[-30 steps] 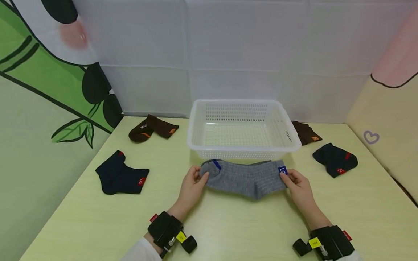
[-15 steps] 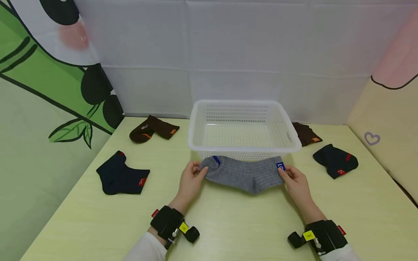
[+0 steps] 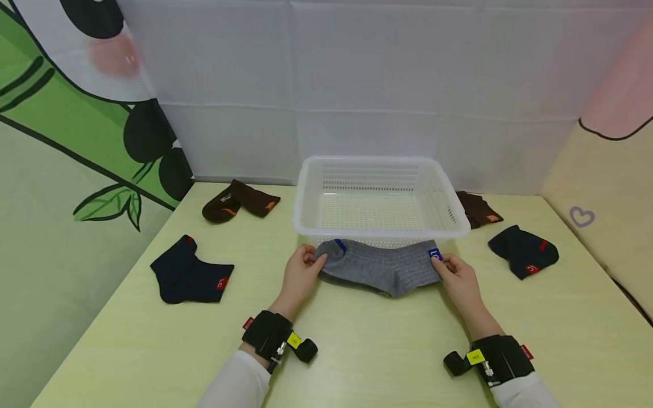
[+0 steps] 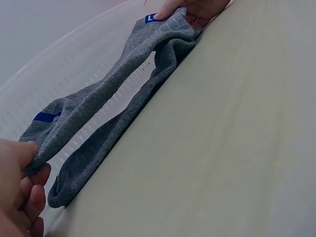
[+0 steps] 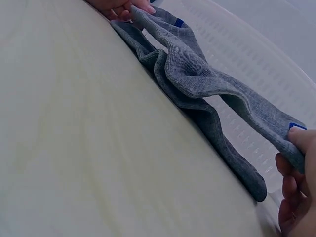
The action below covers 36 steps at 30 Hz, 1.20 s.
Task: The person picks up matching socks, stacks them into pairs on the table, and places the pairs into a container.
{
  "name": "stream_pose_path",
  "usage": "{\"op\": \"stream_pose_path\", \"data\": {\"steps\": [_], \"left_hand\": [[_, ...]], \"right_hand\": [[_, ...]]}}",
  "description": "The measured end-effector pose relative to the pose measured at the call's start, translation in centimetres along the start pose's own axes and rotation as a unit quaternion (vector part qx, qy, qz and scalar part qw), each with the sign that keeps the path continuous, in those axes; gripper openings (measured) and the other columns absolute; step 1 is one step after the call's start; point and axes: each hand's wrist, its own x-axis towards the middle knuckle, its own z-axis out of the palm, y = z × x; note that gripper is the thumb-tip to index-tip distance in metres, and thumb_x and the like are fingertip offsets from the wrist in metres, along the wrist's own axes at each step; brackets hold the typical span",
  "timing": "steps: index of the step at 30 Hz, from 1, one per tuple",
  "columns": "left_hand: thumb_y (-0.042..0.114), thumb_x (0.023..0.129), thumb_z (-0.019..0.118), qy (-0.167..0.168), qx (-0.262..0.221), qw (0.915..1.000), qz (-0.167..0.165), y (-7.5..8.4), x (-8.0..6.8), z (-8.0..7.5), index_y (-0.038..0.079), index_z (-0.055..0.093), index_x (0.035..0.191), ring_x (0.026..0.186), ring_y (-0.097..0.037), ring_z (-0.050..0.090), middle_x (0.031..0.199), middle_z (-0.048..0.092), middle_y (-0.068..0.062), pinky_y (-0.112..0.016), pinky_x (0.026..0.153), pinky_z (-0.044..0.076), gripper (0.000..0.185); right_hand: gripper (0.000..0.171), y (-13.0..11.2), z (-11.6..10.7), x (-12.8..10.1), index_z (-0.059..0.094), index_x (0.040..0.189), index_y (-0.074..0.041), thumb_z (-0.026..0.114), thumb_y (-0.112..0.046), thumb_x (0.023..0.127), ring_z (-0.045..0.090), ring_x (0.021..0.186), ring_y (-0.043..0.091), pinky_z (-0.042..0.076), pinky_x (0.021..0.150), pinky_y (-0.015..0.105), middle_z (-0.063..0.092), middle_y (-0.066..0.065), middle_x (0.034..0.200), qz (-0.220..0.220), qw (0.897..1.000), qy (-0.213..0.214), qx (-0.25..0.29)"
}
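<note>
Grey socks (image 3: pixel 380 267), apparently a stacked pair, hang stretched between both hands just near of the white basket (image 3: pixel 380 229), lifted a little off the worktop (image 3: pixel 357 351). Left hand (image 3: pixel 301 272) pinches the toe end, thumb on top and fingers curled under; the left wrist view (image 4: pixel 22 168) shows the same pinch. Right hand (image 3: pixel 456 275) pinches the cuff end at the blue label, thumb over the fabric edge, confirmed in the right wrist view (image 5: pixel 296 163).

Both wrist views show two layers: the upper one pulled fairly taut, the lower one sagging, its edge down near or on the worktop. Holding by both ends keeps the layers aligned and flat rather than bunching. The middle droops since nothing supports it.

The socks touch or nearly touch the basket's near wall; can't tell which. Basket interior looks bare from the head view.

Other socks on the worktop, all well apart from the hands:
- navy sock (image 3: pixel 191 276) at left
- brown sock (image 3: pixel 240 201) at far left
- second brown sock (image 3: pixel 478 208) at far right, partly hidden behind the basket
- second navy sock (image 3: pixel 522 250) at right
</note>
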Motion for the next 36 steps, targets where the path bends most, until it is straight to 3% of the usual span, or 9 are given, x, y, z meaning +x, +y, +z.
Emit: {"op": "stream_pose_path", "data": {"steps": [9,15,21,27,36], "left_hand": [[0.012,0.089,0.063,-0.015,0.027,0.9994,-0.014,0.11,0.13,-0.09,-0.001,0.056,0.097,0.066,-0.015,0.048,0.072,0.057,-0.007,-0.027,0.064,0.040,0.017],[0.015,0.087,0.065,0.027,0.066,0.9974,-0.008,0.03,0.04,-0.06,0.003,0.060,0.094,0.066,-0.017,0.054,0.076,0.062,-0.009,-0.029,0.063,0.044,0.014],[0.017,0.086,0.067,0.047,0.119,0.9918,0.007,-0.09,-0.13,-0.12,0.006,0.061,0.093,0.070,-0.020,0.059,0.079,0.065,-0.008,-0.035,0.069,0.047,0.014],[0.017,0.086,0.065,0.045,0.131,0.9900,0.026,-0.14,-0.04,-0.22,0.005,0.067,0.099,0.082,-0.024,0.061,0.090,0.069,-0.010,-0.043,0.083,0.040,0.017],[0.015,0.085,0.062,0.040,0.134,0.9896,0.032,0.13,-0.14,-0.39,0.004,0.069,0.087,0.081,-0.026,0.062,0.084,0.069,-0.010,-0.045,0.085,0.039,0.013]], "right_hand": [[0.028,0.00,0.16,0.25,0.062,0.097,0.003,0.058,-0.024,0.095,0.042,0.063,0.009,0.033,0.058,0.022,0.046,-0.005,0.064,0.010,0.997,-0.007,-0.075],[0.025,-0.31,0.39,0.34,0.063,0.097,0.003,0.060,-0.021,0.093,0.043,0.064,0.012,0.034,0.058,0.022,0.050,-0.001,0.066,0.000,0.993,-0.010,-0.114],[0.024,-0.52,0.50,0.19,0.063,0.098,0.004,0.064,-0.019,0.090,0.047,0.068,0.012,0.037,0.061,0.022,0.061,0.009,0.076,-0.002,0.992,-0.006,-0.128],[0.026,-0.69,0.45,-0.03,0.060,0.104,0.004,0.064,-0.017,0.089,0.048,0.078,0.022,0.038,0.066,0.026,0.058,0.015,0.087,0.002,0.990,-0.014,-0.137],[0.026,-0.67,0.49,-0.07,0.061,0.104,0.006,0.063,-0.014,0.088,0.051,0.080,0.025,0.040,0.068,0.030,0.060,0.018,0.089,-0.005,0.988,-0.022,-0.150]]}}
